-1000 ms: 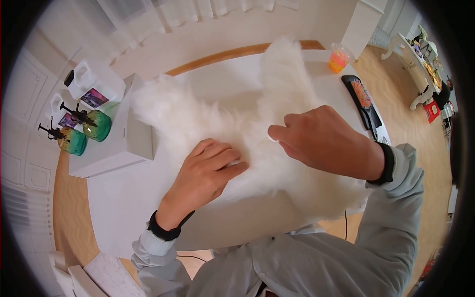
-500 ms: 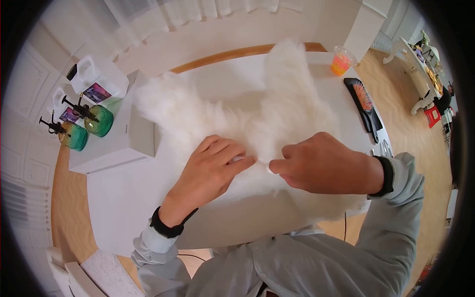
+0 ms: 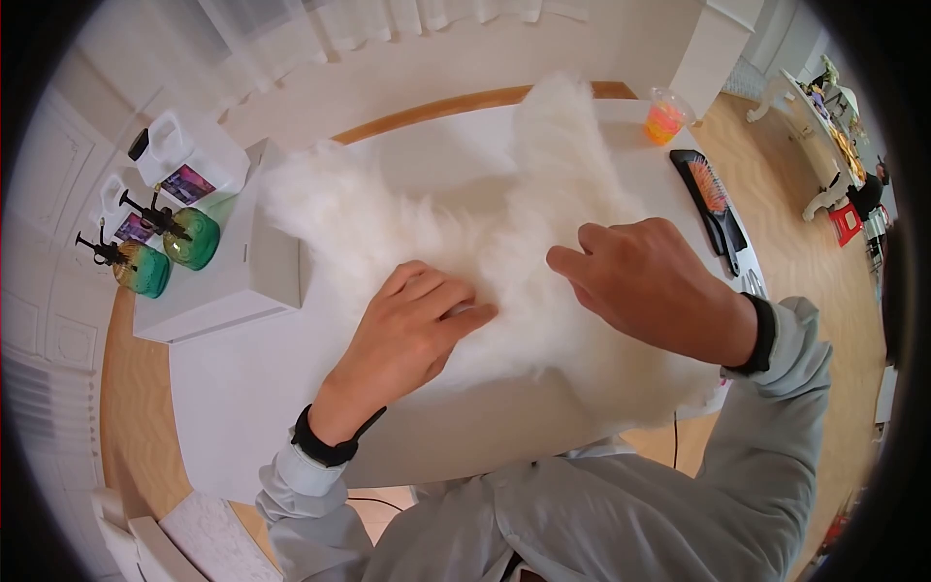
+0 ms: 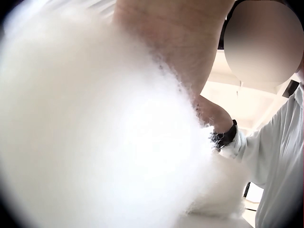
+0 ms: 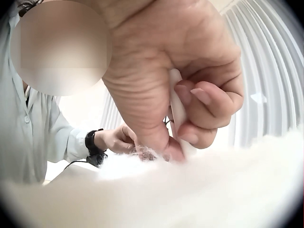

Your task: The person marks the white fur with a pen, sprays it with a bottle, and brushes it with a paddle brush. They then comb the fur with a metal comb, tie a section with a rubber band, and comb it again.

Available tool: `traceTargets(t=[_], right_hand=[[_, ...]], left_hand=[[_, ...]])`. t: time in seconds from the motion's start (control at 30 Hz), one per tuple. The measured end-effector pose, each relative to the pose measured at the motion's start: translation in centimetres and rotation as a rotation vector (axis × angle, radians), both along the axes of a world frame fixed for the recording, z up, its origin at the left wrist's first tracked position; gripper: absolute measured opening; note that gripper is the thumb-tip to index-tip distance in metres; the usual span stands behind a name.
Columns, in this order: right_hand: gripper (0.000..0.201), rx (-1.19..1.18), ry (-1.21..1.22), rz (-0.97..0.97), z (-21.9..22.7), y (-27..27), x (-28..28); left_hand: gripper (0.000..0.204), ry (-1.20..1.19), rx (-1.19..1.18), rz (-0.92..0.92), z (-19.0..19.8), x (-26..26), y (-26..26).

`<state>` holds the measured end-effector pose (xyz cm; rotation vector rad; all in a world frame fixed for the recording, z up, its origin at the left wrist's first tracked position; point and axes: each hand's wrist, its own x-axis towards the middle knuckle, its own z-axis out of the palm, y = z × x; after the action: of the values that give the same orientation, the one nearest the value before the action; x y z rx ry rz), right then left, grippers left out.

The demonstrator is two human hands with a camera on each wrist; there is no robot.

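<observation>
1. Left hand (image 3: pixel 402 335) rests on the white fur (image 3: pixel 529 281), can't tell whether it's gripping
2. Right hand (image 3: pixel 655 286), over the fur, pinches a slim white strip (image 5: pixel 177 107)
3. Table (image 3: pixel 242 398) under the fur, which looks soft, light: best held low, near the base

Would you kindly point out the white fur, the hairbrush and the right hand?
White fur (image 3: pixel 506 247), head view: middle, between the hands.
Hairbrush (image 3: pixel 712 194), head view: bristle pad.
Right hand (image 3: pixel 652 279), head view: back of the hand.
</observation>
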<state>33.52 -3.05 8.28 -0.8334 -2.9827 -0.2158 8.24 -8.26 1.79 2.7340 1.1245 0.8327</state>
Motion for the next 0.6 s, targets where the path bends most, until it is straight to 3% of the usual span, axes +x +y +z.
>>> traceTargets(t=[0.1, 0.23, 0.33, 0.6], right_hand=[[0.013, -0.019, 0.05, 0.006, -0.2, 0.3, 0.1], [0.014, -0.024, 0.091, 0.005, -0.4, 0.9, 0.4], [0.014, -0.021, 0.051, -0.023, 0.0, 0.9, 0.6], [0.014, -0.045, 0.051, 0.004, 0.2, 1.0, 1.1]], left_hand=[[0.051, 0.125, -0.028, 0.075, 1.2, 1.1, -0.2], [0.061, 0.247, 0.041, 0.026, 1.8, 2.9, 0.4], [0.061, 0.272, -0.067, 0.02, 1.7, 2.8, 0.3], [0.057, 0.222, -0.006, 0.027, 0.8, 2.1, -0.1]])
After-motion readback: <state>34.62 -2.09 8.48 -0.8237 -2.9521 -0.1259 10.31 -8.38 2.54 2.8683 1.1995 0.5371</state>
